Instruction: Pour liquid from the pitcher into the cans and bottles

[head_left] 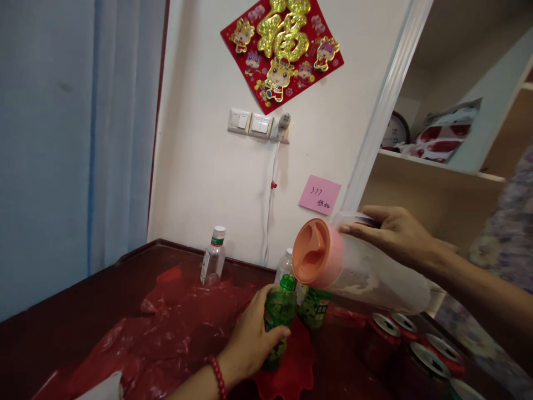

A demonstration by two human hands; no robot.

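My left hand (250, 339), a red bead bracelet on its wrist, is wrapped round a green plastic bottle (281, 311) that stands on a red scalloped mat (300, 366). The bottle's mouth is uncapped. From the right, my right hand (395, 230) grips the handle of a frosted water pitcher (370, 278) with an orange-pink lid (318, 253). The pitcher lies nearly level, tilted so that its spout is right at the bottle's mouth. Whether water runs between them I cannot make out.
A clear bottle with a white cap (214, 258) stands at the back. Behind the green bottle are another clear bottle (285, 264) and a green snack packet (314, 307). Several opened cans (428, 358) stand at the right. Crumpled red plastic (166, 328) covers the table's left side.
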